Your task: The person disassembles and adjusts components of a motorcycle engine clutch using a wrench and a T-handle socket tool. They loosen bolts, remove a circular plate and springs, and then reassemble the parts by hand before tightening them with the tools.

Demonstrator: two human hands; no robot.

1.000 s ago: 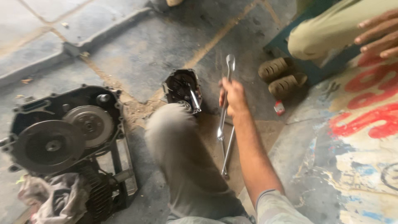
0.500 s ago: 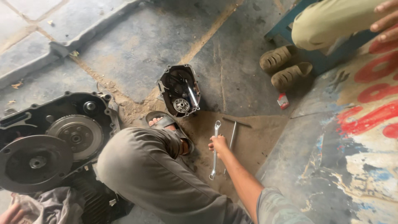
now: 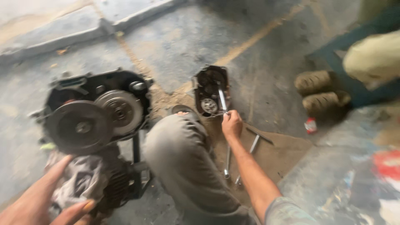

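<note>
Right hand (image 3: 231,123), centre of frame: fingers curled around the lower end of a slim metal tool (image 3: 222,100). The tool's long axis runs up and slightly left from the fist, its tip inside the small dark housing (image 3: 211,89) that sits on the floor just above the hand. Hand and housing nearly touching; the reach is straight up-frame.

Left hand (image 3: 39,200), lower left corner: fingers spread, resting over a grey rag (image 3: 81,183). It is well apart from the small housing; the right hand is much the nearer.

Above the rag, left of centre: large engine case (image 3: 98,112) with two round discs showing.

Bent knee (image 3: 183,154) in grey trousers lies between the two hands.

Below the right forearm, on brown card (image 3: 283,152): two long spanners (image 3: 228,160) lying roughly up-down in frame, a shorter bar beside them.

Right edge: another person's sandalled feet (image 3: 323,91); small red object (image 3: 310,125) near them. Frame somewhat blurred
</note>
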